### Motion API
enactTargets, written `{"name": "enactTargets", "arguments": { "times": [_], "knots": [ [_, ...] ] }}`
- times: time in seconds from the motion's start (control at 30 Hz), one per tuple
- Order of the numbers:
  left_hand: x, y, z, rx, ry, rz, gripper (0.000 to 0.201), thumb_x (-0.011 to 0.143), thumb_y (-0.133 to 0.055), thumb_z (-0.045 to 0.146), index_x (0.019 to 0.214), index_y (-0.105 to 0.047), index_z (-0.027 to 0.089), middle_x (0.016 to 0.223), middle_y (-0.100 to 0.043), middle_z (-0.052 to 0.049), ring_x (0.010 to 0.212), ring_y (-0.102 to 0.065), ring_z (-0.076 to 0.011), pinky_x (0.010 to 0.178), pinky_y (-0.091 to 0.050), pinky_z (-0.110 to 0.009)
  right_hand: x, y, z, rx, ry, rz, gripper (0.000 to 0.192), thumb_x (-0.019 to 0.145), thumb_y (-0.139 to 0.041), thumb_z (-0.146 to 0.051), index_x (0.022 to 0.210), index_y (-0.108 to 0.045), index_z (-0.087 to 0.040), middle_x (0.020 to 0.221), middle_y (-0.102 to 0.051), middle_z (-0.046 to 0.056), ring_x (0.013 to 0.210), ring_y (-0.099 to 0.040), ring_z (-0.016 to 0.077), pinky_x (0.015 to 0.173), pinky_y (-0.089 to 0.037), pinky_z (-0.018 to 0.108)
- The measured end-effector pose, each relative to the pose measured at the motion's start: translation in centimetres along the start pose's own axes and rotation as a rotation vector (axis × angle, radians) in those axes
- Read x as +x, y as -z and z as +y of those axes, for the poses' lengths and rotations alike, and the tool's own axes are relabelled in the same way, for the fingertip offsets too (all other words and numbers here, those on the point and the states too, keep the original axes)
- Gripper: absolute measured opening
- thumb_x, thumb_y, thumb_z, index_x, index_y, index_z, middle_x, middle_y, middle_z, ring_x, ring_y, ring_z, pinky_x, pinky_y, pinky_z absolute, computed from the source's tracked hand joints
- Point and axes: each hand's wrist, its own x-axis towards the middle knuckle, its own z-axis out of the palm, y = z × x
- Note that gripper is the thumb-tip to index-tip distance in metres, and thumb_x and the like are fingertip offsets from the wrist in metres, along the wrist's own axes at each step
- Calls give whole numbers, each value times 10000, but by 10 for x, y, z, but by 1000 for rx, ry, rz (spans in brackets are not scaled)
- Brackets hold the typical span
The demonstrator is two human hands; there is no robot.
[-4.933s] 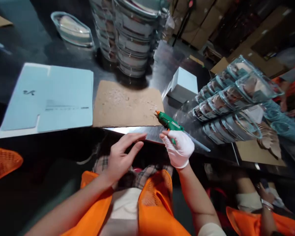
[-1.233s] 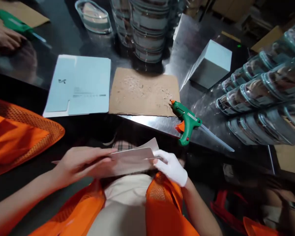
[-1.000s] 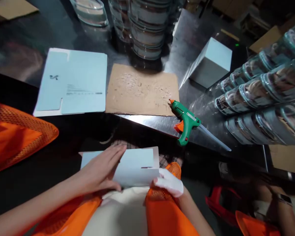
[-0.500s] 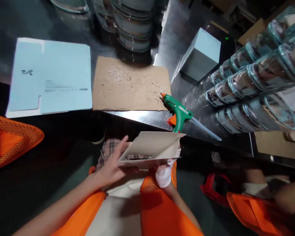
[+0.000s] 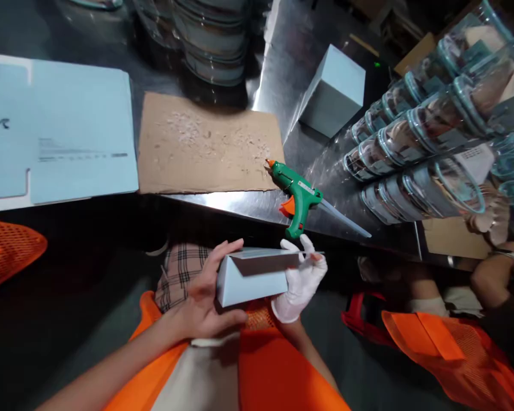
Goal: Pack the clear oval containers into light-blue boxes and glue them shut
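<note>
A half-folded pale blue carton (image 5: 252, 279) is held over the person's lap, just off the bench's near edge. The bare left hand (image 5: 203, 297) cups its left end, fingers curled around it; the gloved right hand (image 5: 302, 282) grips its right end, fingers spread along the flap. A green glue gun (image 5: 298, 197) lies at the bench (image 5: 282, 103) edge, its nozzle on a brown cardboard sheet (image 5: 209, 145).

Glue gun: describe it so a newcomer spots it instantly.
Start at the brown cardboard sheet on the steel table. At its right corner, near the table's front edge, lies the glue gun, above the gloved right hand. It is the only green tool, with orange nozzle and trigger.
</note>
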Motion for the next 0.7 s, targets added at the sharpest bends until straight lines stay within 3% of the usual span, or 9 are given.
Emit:
{"name": "enactTargets", "arguments": {
  "times": [0.07,0.1,0.17,0.23,0.3,0.4,0.53,0.6,0.7],
  "knots": [
    [-3,19,0,143,-31,-133,417,1011,-744,321,1400,-603,372,1603,-550,-134,1364,-671,-308,1009,-640,-458,8,8,-7,95,28,80,719,942,-611,-554,1557,-296,-355,1698,-420,188,1227,-729,332,1006,-605,538],
    [-6,30,-1,216,-38,-120,327,982,-764,268,1287,-679,346,1543,-587,-114,1274,-706,-284,935,-653,-411,15,14,-11,87,48,95,652,942,-629,-546,1507,-385,-328,1644,-490,181,1189,-739,311,1002,-606,511],
    [-12,49,-6,316,31,42,242,934,-805,247,1152,-728,320,1401,-646,-88,1144,-719,-258,856,-650,-392,36,29,-20,-80,102,138,480,985,-579,-566,1355,-558,-261,1457,-640,165,1163,-732,287,1028,-585,478],
    [-18,61,-13,361,170,241,213,936,-807,279,1124,-716,320,1309,-658,-80,1147,-689,-272,886,-639,-438,68,42,-31,-374,118,197,462,1001,-517,-609,1196,-668,-219,1268,-720,158,1151,-712,294,1052,-555,471],
    [-21,64,-18,378,199,306,201,948,-801,311,1122,-701,310,1275,-655,-80,1165,-676,-280,910,-631,-459,104,49,-44,-699,12,113,486,939,-590,-637,1107,-723,-201,1186,-747,158,1120,-710,317,1036,-543,467],
    [-19,57,-23,422,115,238,190,956,-793,315,1113,-691,280,1294,-649,-74,1130,-701,-262,878,-634,-415,148,48,-57,-943,-179,-113,360,811,-762,-521,978,-755,-203,994,-778,106,979,-728,296,922,-550,395],
    [-15,44,-32,321,168,307,179,1018,-696,340,1178,-643,278,1248,-647,-73,1138,-694,-255,939,-621,-428,166,48,-59,-464,-333,-94,225,643,-798,-345,787,-695,-206,691,-716,11,723,-697,224,675,-538,295],
    [-12,39,-38,268,202,352,199,1016,-690,346,1197,-640,283,1210,-649,-70,1145,-687,-251,951,-615,-420,162,50,-58,-259,-373,-84,247,636,-758,-376,785,-659,-206,665,-724,19,628,-694,218,578,-544,295],
    [-3,36,-42,260,258,358,230,969,-747,330,1184,-680,281,1208,-650,-64,1147,-686,-243,946,-603,-378,144,52,-58,-172,-322,-51,350,656,-731,-452,887,-612,-217,685,-743,21,570,-713,212,512,-549,283]
  ]
}}
